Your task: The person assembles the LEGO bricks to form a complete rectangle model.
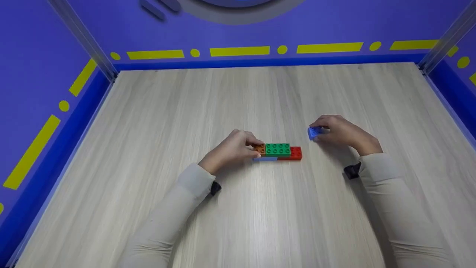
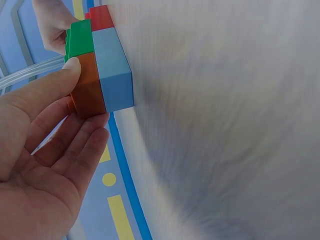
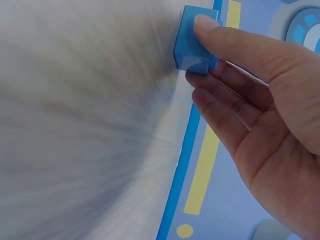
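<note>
On the table stands a two-layer block assembly. Its top layer has an orange-brown toy brick point(image 1: 260, 149) beside a green brick point(image 1: 278, 149). Below them are a light blue brick point(image 2: 114, 70) and a red brick point(image 1: 296, 153), whose studs show at the right end. My left hand point(image 1: 238, 146) pinches the orange-brown brick between thumb and fingers at the left end. To the right and a little farther back, my right hand point(image 1: 340, 132) pinches a small blue brick point(image 3: 194, 42), apart from the assembly. Fingers partly cover both pinched bricks.
The wood-grain table point(image 1: 223, 100) is bordered by a blue back wall point(image 1: 327, 28) with yellow marks and by side walls. A dark band point(image 1: 352, 171) sits at the right wrist, another point(image 1: 215, 188) at the left.
</note>
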A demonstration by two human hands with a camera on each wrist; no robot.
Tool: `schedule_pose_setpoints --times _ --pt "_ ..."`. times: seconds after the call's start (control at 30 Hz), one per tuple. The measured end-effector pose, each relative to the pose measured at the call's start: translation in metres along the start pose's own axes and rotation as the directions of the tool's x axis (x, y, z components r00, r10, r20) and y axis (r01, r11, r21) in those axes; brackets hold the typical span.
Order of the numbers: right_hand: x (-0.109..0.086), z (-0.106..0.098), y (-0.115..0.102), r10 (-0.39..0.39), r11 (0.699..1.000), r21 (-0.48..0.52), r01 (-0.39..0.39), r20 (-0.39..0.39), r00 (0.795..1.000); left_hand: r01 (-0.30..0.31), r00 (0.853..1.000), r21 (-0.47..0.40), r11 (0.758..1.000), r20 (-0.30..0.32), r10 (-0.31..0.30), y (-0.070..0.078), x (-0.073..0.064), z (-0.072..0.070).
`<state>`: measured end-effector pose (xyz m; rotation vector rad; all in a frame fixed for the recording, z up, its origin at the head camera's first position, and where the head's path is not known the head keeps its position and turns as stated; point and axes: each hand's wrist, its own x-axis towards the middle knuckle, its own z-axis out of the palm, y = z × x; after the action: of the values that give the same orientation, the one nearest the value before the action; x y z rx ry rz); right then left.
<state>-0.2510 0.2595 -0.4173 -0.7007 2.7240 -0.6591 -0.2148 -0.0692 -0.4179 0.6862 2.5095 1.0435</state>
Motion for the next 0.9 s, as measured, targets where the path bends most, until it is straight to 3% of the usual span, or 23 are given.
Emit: schedule_pose_setpoints --times 0.9 --pt "0.000 0.000 -0.013 0.033 0.999 -0.012 -0.033 -0.018 0.999 -0.002 1.000 0.007 1.000 -0.010 0.002 -0.001 0.000 0.001"
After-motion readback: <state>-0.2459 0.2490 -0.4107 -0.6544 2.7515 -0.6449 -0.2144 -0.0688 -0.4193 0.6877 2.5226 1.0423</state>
